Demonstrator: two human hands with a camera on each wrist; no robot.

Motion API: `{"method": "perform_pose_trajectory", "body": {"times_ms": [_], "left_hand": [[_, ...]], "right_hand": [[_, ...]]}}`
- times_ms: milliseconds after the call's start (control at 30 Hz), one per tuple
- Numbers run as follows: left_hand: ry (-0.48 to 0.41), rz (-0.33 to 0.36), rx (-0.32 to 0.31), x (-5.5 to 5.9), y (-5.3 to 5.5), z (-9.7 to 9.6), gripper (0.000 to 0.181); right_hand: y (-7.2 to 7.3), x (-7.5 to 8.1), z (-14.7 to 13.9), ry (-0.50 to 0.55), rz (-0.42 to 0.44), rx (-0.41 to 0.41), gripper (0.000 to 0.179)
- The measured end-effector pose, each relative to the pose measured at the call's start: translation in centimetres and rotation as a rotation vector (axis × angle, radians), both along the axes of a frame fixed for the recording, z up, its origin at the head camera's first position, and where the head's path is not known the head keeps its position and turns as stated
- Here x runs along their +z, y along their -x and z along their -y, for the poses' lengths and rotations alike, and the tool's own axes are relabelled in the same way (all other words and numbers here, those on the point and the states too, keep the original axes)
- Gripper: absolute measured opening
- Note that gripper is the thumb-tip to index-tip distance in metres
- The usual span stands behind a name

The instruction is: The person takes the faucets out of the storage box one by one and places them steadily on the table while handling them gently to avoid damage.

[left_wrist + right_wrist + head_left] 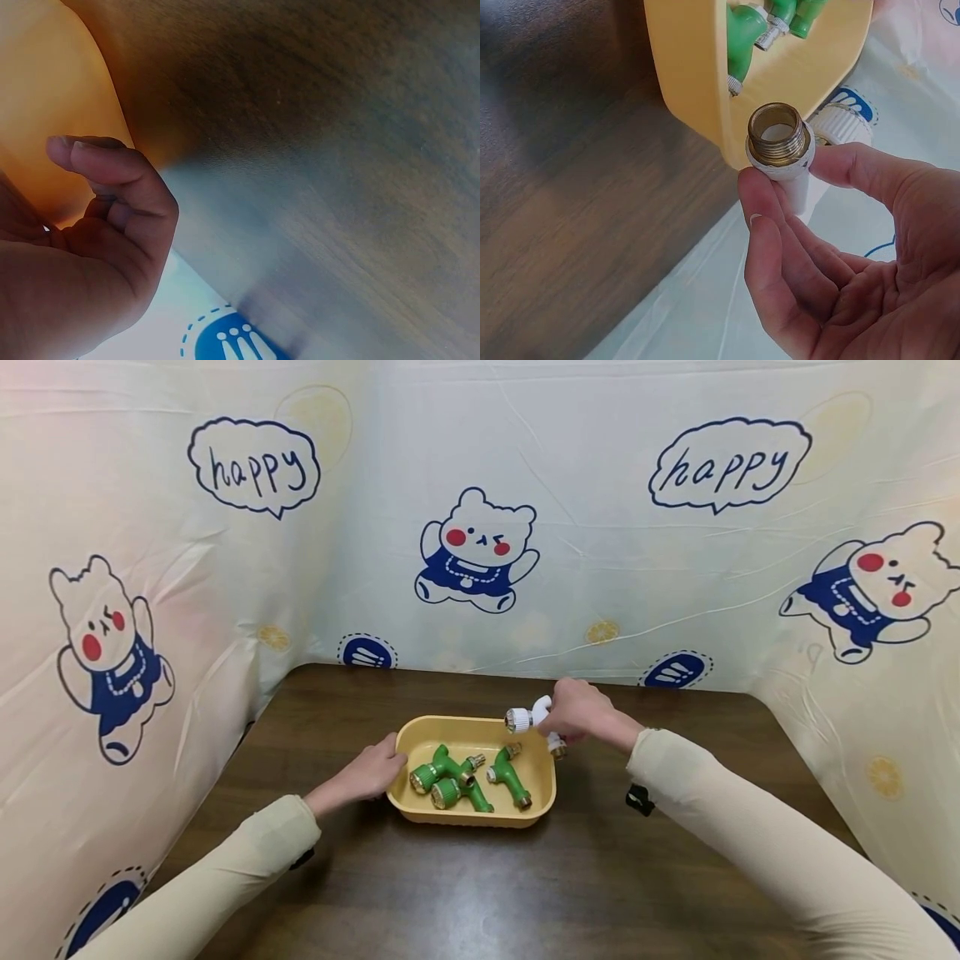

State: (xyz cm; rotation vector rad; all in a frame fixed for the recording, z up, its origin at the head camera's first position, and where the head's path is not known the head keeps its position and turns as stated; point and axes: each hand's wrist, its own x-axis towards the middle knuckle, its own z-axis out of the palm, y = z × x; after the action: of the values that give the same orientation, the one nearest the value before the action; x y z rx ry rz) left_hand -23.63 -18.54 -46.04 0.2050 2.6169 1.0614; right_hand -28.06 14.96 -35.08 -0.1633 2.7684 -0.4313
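Note:
A yellow plastic basin (pixel 468 817) stands on the dark wooden table, with my left hand (pixel 375 770) gripping its left rim. In the left wrist view the fingers of that hand (pixel 124 202) curl at the basin's edge. My right hand (pixel 581 710) pinches a white pipe fitting (pixel 518 719) over the basin's right back corner. Its brass threaded end (pixel 778 139) faces the right wrist camera, between thumb and fingers. Inside the basin lie several green pipe fittings (pixel 510 778), two at the left with ribbed green caps (pixel 445 793), and all with metal ends.
The brown table (pixel 465 893) extends around the basin on every side. A pale cloth (pixel 585 568) printed with cartoon bears hangs behind the table and along both sides.

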Motion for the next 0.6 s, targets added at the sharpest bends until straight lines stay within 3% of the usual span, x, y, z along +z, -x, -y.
{"method": "perform_pose_trajectory", "body": {"times_ms": [600], "left_hand": [[0.004,0.014,-0.003,0.1,0.0,0.0,0.038]], "right_hand": [[-0.1,0.2,-1.5,0.020,-0.007,-0.006,0.038]]}}
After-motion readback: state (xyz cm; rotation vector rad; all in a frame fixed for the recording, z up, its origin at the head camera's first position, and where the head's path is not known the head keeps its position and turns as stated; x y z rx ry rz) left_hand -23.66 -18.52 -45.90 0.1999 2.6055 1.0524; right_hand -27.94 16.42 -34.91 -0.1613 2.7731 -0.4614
